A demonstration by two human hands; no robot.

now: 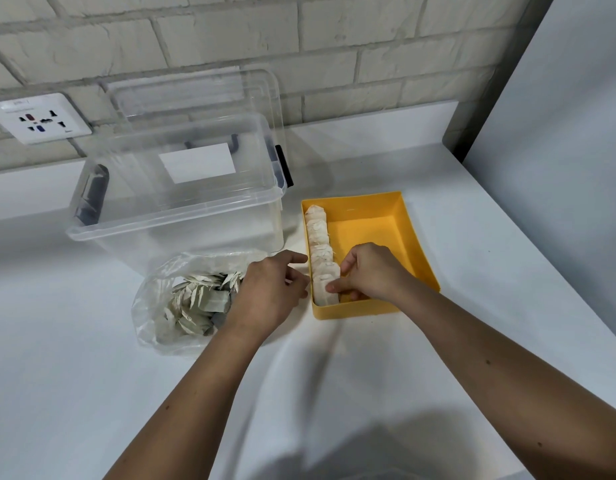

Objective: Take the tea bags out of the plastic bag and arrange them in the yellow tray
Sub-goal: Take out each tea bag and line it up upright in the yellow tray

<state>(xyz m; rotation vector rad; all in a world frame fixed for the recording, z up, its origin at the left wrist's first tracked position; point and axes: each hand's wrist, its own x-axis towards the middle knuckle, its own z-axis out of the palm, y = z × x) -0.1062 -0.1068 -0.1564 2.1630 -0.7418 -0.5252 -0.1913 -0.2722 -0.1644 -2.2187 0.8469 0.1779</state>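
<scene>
A yellow tray (376,223) stands on the white counter, right of centre. Along its left wall runs a row of several pale tea bags (318,244), overlapping. My right hand (369,271) is inside the tray at its near end, fingers curled and pinching the nearest tea bag (324,289) of the row. Left of the tray lies an open clear plastic bag (168,303) with several more tea bags (199,299) heaped inside. My left hand (268,289) hovers between the bag and the tray's left wall, fingers relaxed, holding nothing that I can see.
A large clear plastic storage box (175,188) with its lid leaning behind it stands at the back left, close to the bag and tray. A wall socket (40,117) sits on the brick wall. The counter's edge runs diagonally at right.
</scene>
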